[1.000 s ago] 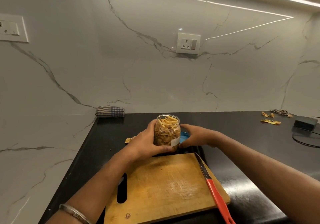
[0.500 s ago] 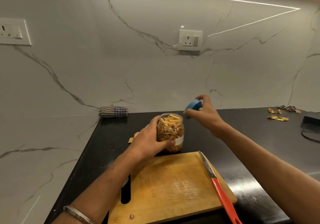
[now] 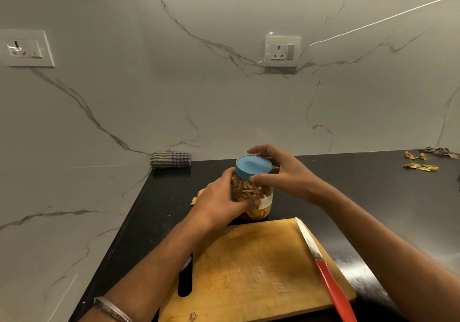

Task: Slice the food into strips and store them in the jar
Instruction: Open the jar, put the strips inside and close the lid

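both hands work the jar (image 3: 254, 198) on the counter (image 3: 373, 197) behind the board (image 3: 261, 272): left hand (image 3: 219, 202) wraps it, right hand (image 3: 281, 172) pinches the blue lid (image 3: 254, 166) (seated crooked, it could cross-thread or pop off).

black glossy countertop (image 3: 373, 197) against a marble wall. on it: wooden cutting board (image 3: 254, 272) at the near edge, with a red-handled knife (image 3: 321, 264) lying along its right side, blade pointing away. clear jar (image 3: 252, 197) full of yellow strips stands just behind the board, blue lid (image 3: 254, 166) on top. folded checked cloth (image 3: 171, 159) at the back left corner. yellow food scraps (image 3: 420, 167) far right near the wall, one small piece (image 3: 193, 200) left of the jar.
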